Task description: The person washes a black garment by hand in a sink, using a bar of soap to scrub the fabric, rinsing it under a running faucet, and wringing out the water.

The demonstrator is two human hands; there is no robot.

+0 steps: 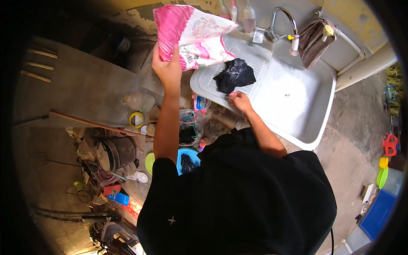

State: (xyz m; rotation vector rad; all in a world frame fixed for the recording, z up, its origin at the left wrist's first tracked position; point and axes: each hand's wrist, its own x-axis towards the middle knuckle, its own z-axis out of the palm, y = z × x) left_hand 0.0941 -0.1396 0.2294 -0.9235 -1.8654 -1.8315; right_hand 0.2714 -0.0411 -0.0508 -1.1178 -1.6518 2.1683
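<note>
My left hand point(168, 68) grips a pink-and-white printed plastic bag point(199, 36) by its left side, holding it tilted above the left part of the sink. Below the bag's right end, a bunched black cloth point(235, 76) with white powder on top lies on the ribbed drainboard point(260, 70). My right hand point(241, 103) is at the sink's front rim, just below the cloth. Its fingers are curled together, and what they hold, if anything, is too small to make out.
The white sink basin point(287, 95) is on the right, with a curved chrome faucet point(284, 12) behind it. A brown towel point(312, 42) hangs beside the faucet. By my left side are a blue basin point(193, 155) with dark cloth, a clear jug point(140, 101) and a wooden stick point(93, 122).
</note>
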